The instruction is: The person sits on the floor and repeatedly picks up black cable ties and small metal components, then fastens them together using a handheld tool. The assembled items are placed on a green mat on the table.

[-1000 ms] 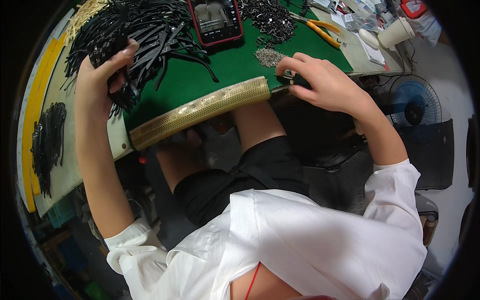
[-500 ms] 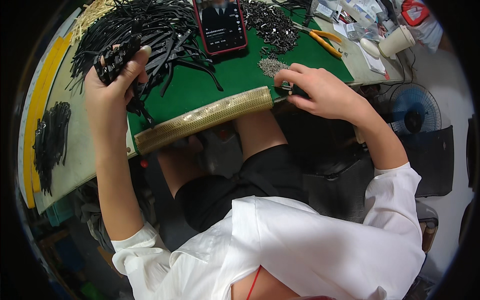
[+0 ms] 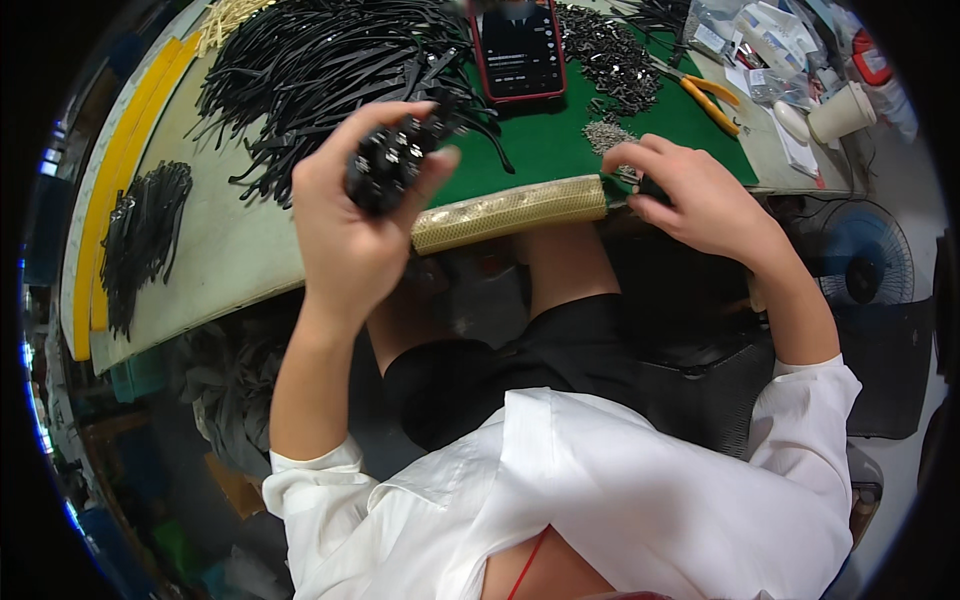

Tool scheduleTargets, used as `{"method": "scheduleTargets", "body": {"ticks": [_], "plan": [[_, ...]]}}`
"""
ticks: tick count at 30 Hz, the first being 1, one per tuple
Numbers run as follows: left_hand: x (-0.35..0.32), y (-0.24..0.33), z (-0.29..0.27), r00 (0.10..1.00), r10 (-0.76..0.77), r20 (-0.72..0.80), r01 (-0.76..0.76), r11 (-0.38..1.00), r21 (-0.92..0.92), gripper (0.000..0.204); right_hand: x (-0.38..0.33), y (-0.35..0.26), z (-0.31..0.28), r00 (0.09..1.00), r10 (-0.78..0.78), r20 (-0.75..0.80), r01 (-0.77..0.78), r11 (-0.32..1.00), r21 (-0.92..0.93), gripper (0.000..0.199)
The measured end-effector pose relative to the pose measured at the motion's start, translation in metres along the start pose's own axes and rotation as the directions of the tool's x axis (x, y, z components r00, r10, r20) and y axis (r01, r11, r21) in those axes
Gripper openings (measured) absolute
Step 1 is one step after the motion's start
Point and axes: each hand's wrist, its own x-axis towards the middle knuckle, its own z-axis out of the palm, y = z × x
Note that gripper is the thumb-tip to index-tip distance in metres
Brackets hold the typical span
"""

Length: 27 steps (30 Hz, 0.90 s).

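Note:
My left hand is closed around a bunch of thin black strips with shiny ends, slightly blurred, raised above the left end of a gold mesh-patterned roll. That roll lies along the table's near edge, over my lap. Just past its right end, my right hand has its thumb and fingers curled around a small dark object. Its kind is mostly hidden by the fingers. Right beside those fingertips, a little heap of tiny grey metal pieces sits on the green mat.
A large pile of black strips covers the far left, with a smaller bundle by long yellow strips. Farther back are a red-cased phone, small black shiny pieces, orange-handled pliers and a white cup. A fan stands right.
My left hand has moved right with the bunch of strips, toward the roll. The right hand stays by the roll's right end. The whole view has shifted, so the table appears farther right.

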Motion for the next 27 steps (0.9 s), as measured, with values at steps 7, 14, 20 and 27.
{"method": "scheduleTargets", "body": {"ticks": [7, 14, 20, 27], "plan": [[-0.007, 0.01, 0.022, 0.885, 0.466, 0.023, -0.449, 0.837, 0.314, 0.039, 0.002, -0.076, 0.006, 0.996, -0.009, 0.085, -0.083, 0.138, 0.987, 0.038], [-0.015, 0.012, 0.02, 0.937, 0.345, 0.059, -0.346, 0.885, 0.312, 0.029, 0.007, -0.082, 0.014, 0.995, -0.056, 0.088, -0.087, 0.026, 0.996, 0.044], [-0.01, 0.005, 0.024, 0.888, 0.46, 0.012, -0.443, 0.848, 0.29, 0.039, 0.007, -0.084, 0.015, 0.996, -0.048, 0.081, -0.081, 0.01, 0.997, 0.044], [-0.012, 0.005, 0.022, 0.874, 0.479, 0.082, -0.472, 0.795, 0.38, 0.037, 0.007, -0.088, 0.022, 0.999, 0.045, 0.002, -0.01, 0.176, 0.984, 0.028]]}}
